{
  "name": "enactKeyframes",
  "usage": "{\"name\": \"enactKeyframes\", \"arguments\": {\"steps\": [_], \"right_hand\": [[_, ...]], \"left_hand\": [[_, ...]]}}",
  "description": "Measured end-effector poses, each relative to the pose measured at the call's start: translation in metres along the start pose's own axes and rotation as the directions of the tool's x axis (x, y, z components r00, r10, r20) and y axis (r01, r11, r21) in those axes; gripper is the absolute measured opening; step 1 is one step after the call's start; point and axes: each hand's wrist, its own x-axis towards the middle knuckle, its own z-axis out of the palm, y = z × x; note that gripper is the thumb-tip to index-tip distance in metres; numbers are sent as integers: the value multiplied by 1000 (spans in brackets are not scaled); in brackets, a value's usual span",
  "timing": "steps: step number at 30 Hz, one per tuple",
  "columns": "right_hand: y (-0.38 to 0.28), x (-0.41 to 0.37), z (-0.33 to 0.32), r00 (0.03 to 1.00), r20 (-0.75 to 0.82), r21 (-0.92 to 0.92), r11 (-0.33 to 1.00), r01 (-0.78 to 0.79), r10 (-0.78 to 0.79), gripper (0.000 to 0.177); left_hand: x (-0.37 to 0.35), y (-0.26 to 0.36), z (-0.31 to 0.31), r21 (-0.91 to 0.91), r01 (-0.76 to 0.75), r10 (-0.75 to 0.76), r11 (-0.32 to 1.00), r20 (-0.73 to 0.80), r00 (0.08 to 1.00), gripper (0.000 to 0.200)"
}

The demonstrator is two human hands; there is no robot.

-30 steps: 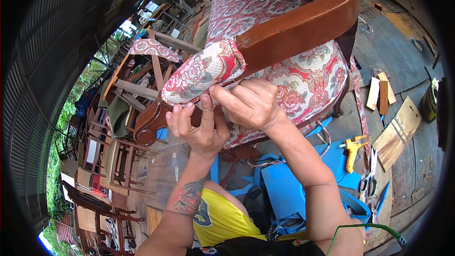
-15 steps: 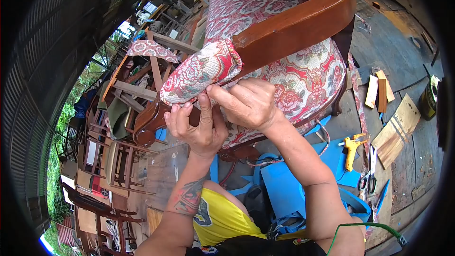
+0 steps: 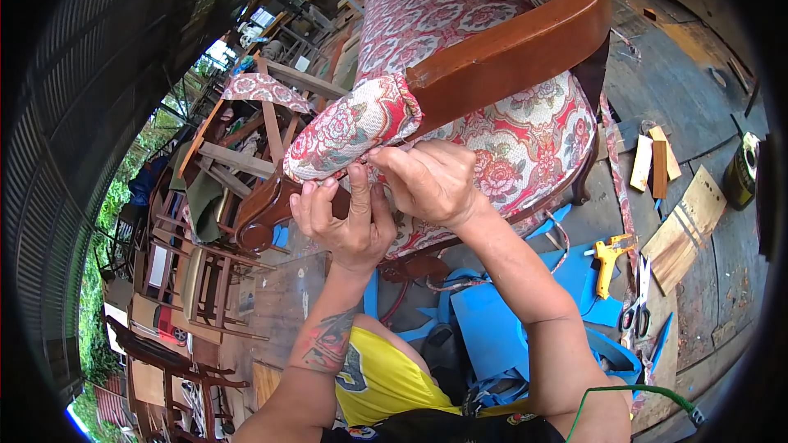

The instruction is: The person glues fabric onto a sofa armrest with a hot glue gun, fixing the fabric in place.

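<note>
A padded armrest cover [image 3: 353, 130] in red, white and grey floral fabric wraps the front end of the sofa's brown wooden arm [image 3: 509, 37]. Both hands work along the cover's lower edge. My left hand [image 3: 345, 221] has its fingertips curled up against that edge from below, the index fingertip close to the other hand. My right hand [image 3: 431, 180] is closed, thumb and index finger pinching the fabric edge; the rest of its fingers are folded. Whether a small item is also between the fingertips is hidden. Beneath the arm lies the matching floral seat [image 3: 513, 143].
To the right on the floor are a yellow glue gun [image 3: 608, 266], black-handled scissors [image 3: 637, 312], wood offcuts [image 3: 685, 230] and a can [image 3: 741, 172]. Blue foam sheets [image 3: 491, 324] lie by my legs. Wooden chair frames [image 3: 205, 279] are stacked at left.
The view has shifted slightly. Both hands stay at the cover's lower edge, with only small fingertip movement along it.
</note>
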Motion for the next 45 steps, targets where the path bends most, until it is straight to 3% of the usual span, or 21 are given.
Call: {"name": "enactKeyframes", "arguments": {"steps": [12,15,17,26,45], "right_hand": [[-4,4,0,1000,1,-4,1000,-17,17,42],[-7,0,2,998,-2,23,998,-58,58,39],[-9,-2,8,990,-92,66,993,-100,106,36],[-15,5,4,985,-48,127,979,-160,168,32],[-15,8,8,975,-108,134,975,-178,193,26]], "left_hand": [[0,1,0,-7,12,-12,1000,1,1000,53],[1,1,0,-8,8,-8,1000,-5,1000,53],[1,1,0,-6,6,-6,1000,-8,1000,53],[-3,-1,2,11,1,-1,1000,-1,1000,57],[-1,-1,2,16,-6,6,1000,-1,1000,63]]}}
